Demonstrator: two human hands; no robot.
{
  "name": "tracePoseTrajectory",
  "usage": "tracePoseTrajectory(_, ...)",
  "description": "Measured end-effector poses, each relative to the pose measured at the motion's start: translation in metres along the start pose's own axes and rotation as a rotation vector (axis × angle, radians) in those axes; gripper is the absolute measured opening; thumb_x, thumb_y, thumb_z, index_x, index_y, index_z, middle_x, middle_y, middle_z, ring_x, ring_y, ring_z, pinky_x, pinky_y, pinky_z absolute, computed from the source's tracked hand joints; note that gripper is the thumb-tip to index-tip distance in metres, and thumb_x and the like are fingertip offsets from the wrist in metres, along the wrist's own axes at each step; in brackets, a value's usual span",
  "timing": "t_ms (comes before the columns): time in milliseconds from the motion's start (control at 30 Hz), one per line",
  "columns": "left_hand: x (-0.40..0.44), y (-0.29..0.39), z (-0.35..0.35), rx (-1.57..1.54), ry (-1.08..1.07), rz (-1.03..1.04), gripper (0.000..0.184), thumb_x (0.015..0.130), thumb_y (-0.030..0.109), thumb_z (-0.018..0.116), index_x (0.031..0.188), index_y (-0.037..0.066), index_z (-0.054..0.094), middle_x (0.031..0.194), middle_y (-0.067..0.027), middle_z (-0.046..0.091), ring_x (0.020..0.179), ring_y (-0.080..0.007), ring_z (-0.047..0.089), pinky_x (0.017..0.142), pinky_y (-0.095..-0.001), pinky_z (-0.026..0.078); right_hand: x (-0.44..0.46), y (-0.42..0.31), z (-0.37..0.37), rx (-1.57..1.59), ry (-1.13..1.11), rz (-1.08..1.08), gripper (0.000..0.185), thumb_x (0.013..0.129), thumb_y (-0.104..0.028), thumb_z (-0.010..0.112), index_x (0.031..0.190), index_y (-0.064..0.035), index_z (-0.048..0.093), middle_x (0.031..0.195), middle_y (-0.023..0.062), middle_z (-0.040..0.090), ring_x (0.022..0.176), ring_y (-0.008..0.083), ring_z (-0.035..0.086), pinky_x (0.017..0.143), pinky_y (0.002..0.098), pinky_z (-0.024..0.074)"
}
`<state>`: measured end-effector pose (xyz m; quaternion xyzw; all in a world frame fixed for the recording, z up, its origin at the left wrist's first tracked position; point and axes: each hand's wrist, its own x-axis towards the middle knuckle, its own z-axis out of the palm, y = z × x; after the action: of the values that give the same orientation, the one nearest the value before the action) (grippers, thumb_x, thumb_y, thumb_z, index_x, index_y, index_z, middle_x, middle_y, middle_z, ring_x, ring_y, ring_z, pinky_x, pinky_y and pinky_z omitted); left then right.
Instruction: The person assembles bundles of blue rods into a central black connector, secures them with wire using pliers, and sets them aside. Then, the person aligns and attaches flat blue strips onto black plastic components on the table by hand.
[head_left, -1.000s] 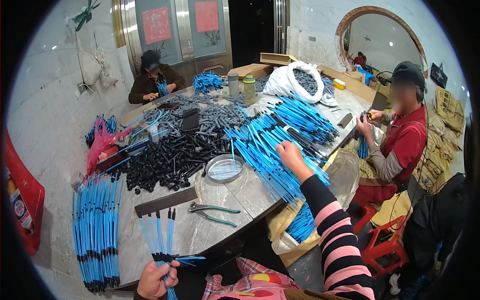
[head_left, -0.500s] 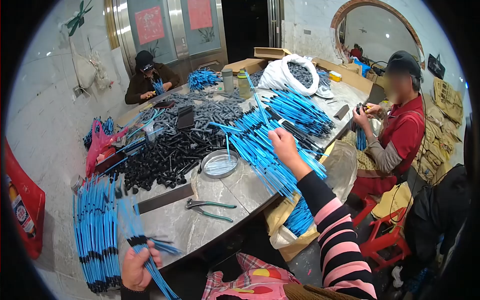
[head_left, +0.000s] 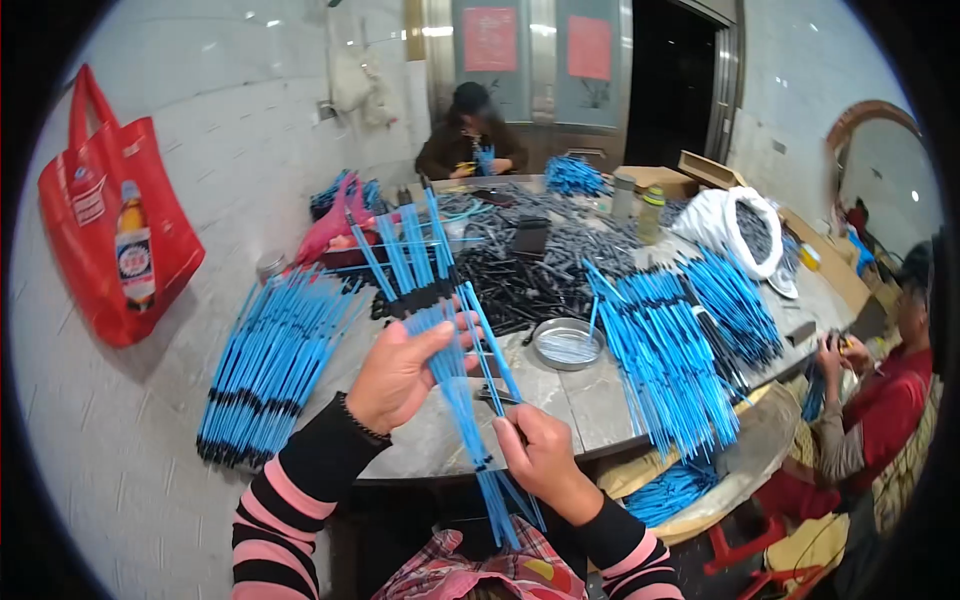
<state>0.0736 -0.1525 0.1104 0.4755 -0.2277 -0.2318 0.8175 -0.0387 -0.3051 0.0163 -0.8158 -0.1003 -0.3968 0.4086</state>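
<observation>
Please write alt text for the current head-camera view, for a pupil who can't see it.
A person's left hand holds a bundle of black-banded blue sticks while the right hand grips blue sticks beside it. On the grey table lie more blue sticks, black parts, grey parts and a round metal tin; two other people are nearby.

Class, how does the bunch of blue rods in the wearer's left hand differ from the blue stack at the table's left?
The held bunch is raised in the left hand; the left stack lies on the table. The held bunch is narrower than the left stack. In the picture, the held bunch tilts left, the left stack right. Both mix blue and black.
</observation>
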Motion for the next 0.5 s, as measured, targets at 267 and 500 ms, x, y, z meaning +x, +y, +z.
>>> tracePoseTrajectory(267, -0.006, 0.005, -0.001, 0.014, -0.03, -0.089, 0.031, 0.092, 0.011, 0.059, 0.121, 0.002, 0.052, 0.109, -0.0123, 0.063, 0.099, -0.023, 0.064, 0.085, -0.0401, 0.054, -0.016, -0.009, 0.012, -0.043, -0.106, 0.011, 0.013, 0.085, -0.009, 0.063, 0.078, -0.0015, 0.055, 0.065, 0.0153, 0.054, 0.057, 0.0336, 0.055, 0.051, 0.0395, 0.0422)
tracePoseTrajectory(500, -0.015, 0.004, -0.009, 0.101, -0.062, -0.109, 0.029, 0.09, 0.011, 0.063, 0.115, 0.002, 0.054, 0.102, -0.0117, 0.066, 0.096, -0.0235, 0.065, 0.086, -0.0421, 0.054, -0.014, -0.007, 0.015, 0.008, -0.336, 0.066, 0.013, 0.085, -0.014, 0.064, 0.08, -0.0033, 0.057, 0.071, 0.0146, 0.057, 0.065, 0.0345, 0.059, 0.057, 0.0404, 0.0455)
